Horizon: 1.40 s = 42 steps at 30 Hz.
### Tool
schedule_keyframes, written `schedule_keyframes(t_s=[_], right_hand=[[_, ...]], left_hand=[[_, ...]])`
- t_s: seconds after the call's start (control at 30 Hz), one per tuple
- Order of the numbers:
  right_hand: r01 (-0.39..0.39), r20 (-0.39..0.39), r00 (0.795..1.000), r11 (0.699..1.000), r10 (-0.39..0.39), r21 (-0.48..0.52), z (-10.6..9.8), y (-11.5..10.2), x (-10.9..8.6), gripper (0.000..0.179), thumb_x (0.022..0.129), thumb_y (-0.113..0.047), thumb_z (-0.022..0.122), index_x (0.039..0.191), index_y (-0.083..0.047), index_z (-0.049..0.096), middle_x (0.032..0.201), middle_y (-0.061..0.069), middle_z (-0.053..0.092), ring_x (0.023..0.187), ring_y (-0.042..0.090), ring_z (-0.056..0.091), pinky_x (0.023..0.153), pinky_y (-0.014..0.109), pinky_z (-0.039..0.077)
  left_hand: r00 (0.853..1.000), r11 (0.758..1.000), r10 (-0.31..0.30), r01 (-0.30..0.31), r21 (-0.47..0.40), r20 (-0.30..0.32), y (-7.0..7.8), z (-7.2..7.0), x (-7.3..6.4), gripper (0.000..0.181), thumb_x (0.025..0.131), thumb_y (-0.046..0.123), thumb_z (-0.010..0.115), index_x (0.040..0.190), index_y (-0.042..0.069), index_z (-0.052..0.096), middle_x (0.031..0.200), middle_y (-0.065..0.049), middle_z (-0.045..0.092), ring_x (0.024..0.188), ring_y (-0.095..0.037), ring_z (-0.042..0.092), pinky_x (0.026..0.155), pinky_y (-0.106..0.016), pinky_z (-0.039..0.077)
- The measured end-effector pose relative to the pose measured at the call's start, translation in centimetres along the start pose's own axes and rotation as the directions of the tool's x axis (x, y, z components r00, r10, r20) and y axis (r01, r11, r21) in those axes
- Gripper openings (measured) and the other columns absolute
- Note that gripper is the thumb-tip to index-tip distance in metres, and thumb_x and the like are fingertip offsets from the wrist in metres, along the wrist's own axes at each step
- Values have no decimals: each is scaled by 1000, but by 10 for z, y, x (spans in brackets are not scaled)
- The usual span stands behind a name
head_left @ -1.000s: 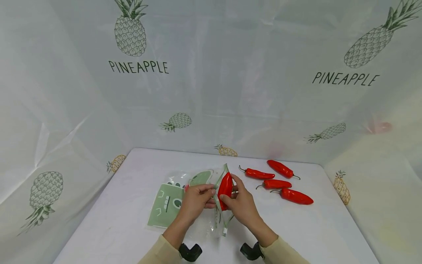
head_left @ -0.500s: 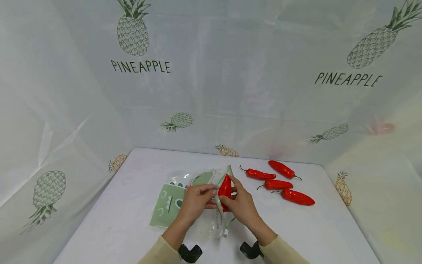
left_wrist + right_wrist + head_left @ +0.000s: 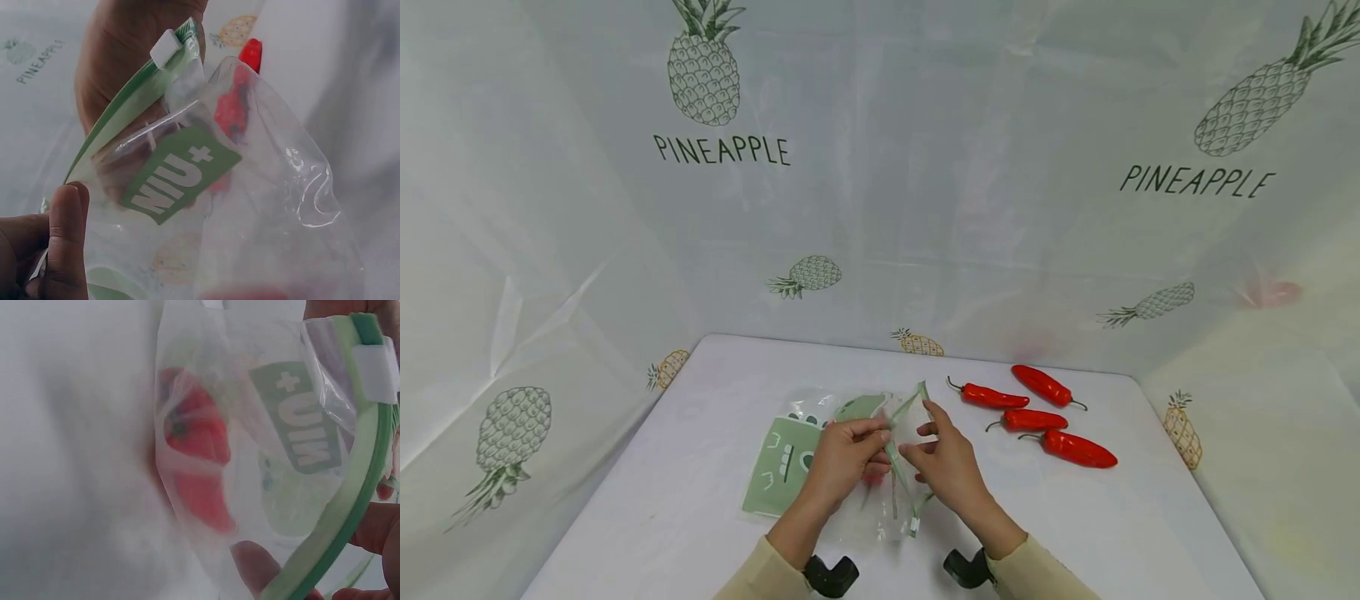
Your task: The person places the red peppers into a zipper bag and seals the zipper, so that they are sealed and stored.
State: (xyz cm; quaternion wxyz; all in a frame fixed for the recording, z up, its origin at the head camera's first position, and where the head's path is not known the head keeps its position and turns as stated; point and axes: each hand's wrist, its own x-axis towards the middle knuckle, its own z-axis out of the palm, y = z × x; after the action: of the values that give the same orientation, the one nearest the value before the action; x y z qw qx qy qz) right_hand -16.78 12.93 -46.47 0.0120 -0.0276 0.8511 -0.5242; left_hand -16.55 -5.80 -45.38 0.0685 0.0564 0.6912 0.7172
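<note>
My left hand (image 3: 847, 457) pinches the green-edged rim of a clear zip bag (image 3: 281, 206) between thumb and fingers. The bag's mouth stands apart, and a white slider (image 3: 165, 49) sits at one end of its zip strip. Through the film a red chili pepper (image 3: 195, 422) shows low in the bag, partly blurred by the plastic. My right hand (image 3: 953, 467) is at the bag's mouth, thumb and fingers spread with nothing between them. Its fingers show through the plastic in the left wrist view.
Several red chili peppers (image 3: 1078, 450) with thin stems lie on the white table (image 3: 1037, 533), right of the hands. Flat green bags (image 3: 771, 479) with a cartoon face lie under and left of the left hand. A pineapple-print sheet (image 3: 880, 208) rises behind the table.
The red chili pepper that my right hand held at the bag's mouth has dropped into the bag, and those fingers have parted. My left hand keeps its pinch on the rim.
</note>
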Motion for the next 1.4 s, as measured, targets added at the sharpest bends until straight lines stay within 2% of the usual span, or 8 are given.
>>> schedule_keyframes(t_s=[0.17, 0.37, 0.57, 0.93, 1.1, 1.4], right_hand=[[15, -9, 1000, 1000, -16, -26, 0, -1, 0, 81, 92, -15, 82, 159, -6, 38, 131, 25, 63, 102, 30, 75, 62, 34, 68], [43, -57, 997, 993, -49, -114, -1, 0, 3, 74, 93, -18, 82, 155, -7, 45, 129, 19, 68, 109, 32, 74, 78, 42, 69], [61, -89, 993, 990, -73, -129, -8, -2, 5, 70, 94, -18, 81, 154, -8, 47, 130, 16, 70, 112, 32, 73, 87, 47, 67], [76, -140, 985, 983, -101, -168, -39, 0, 10, 66, 96, -19, 79, 154, -11, 49, 135, 14, 69, 119, 34, 71, 91, 50, 66], [72, -142, 985, 980, -100, -186, -52, 8, 11, 67, 96, -21, 79, 155, -12, 48, 138, 11, 66, 124, 32, 68, 99, 52, 63], [93, -116, 986, 973, -119, -211, -83, 27, 10, 68, 96, -22, 79, 155, -17, 47, 143, 13, 64, 127, 33, 64, 100, 50, 63]], left_hand=[[1000, 1000, -19, 19, -10, -19, -1, -1, 0, 34, 102, 10, 70, 132, -5, 69, 105, -25, 74, 72, -12, 74, 70, -29, 68], [1000, 1000, -21, 20, -21, -19, -2, -2, 1, 33, 102, 9, 69, 132, -6, 69, 106, -25, 75, 73, -11, 74, 71, -29, 68], [1000, 1000, -20, 19, -18, -22, -2, -2, 1, 33, 102, 9, 69, 131, -7, 70, 103, -24, 76, 71, -11, 73, 70, -29, 68], [999, 999, -32, 32, -36, -23, -5, -2, 0, 33, 101, 8, 70, 131, -7, 69, 101, -19, 75, 71, -11, 72, 70, -29, 68], [999, 998, -50, 48, -50, -23, -7, -1, 0, 33, 101, 8, 71, 130, -8, 69, 98, -14, 74, 71, -11, 72, 70, -29, 68], [998, 997, -63, 62, -40, -19, -10, 0, 0, 34, 102, 10, 71, 131, -6, 69, 101, -15, 74, 72, -12, 72, 71, -30, 68]])
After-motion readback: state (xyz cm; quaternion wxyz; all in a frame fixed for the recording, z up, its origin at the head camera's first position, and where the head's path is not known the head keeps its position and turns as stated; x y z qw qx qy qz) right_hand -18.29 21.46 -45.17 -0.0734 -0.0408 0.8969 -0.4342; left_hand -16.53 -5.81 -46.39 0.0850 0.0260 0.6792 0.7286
